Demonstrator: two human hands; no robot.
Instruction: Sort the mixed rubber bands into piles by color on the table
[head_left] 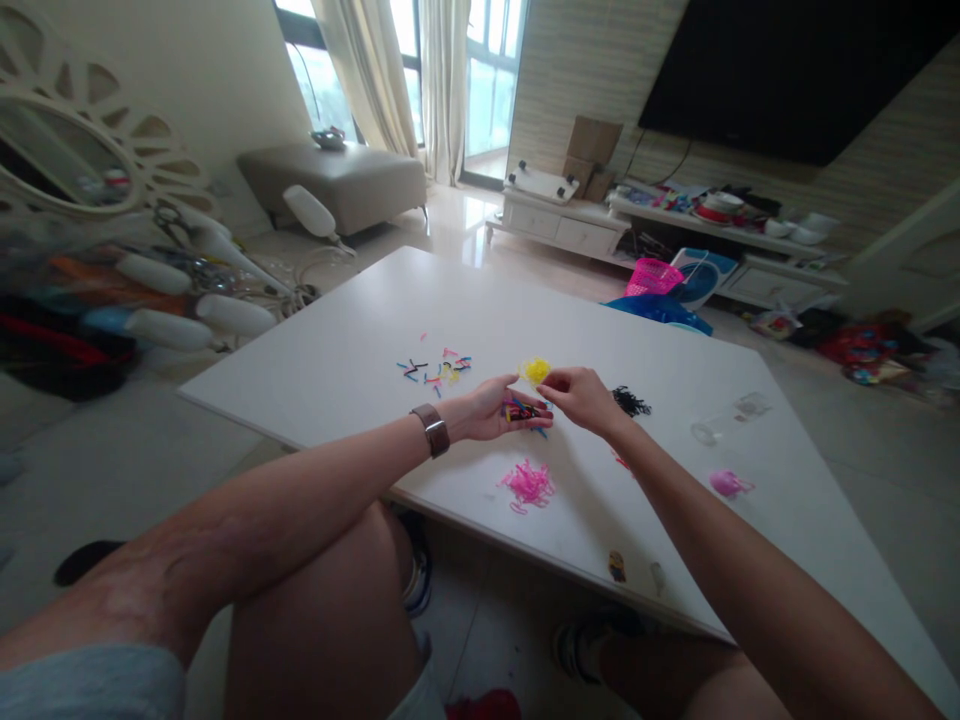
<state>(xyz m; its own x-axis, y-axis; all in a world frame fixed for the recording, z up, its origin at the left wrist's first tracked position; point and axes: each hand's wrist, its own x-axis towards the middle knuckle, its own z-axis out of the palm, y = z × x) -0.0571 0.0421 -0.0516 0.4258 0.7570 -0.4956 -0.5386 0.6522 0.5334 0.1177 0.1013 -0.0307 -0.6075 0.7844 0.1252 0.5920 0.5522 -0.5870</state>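
My left hand (501,408) is turned palm up over the white table (360,300), holding a small bunch of mixed-colour rubber bands (527,411). Just above that palm, my right hand (577,393) has its fingertips pinched together; whatever is between them is too small to make out. Behind my hands lies a yellow heap of rubber bands (535,371), close to my right fingers. A pink heap of rubber bands (529,484) is nearer to me, and a black heap (631,401) lies right of my right hand. Loose mixed bands (435,373) are scattered at the left.
On the table's right side are a clear round lid or container (705,432), a clear packet (752,405) and a purple-pink item (729,484). A small yellow cartoon figure (616,566) lies by the near edge. Past the table stands a pink basket (654,277).
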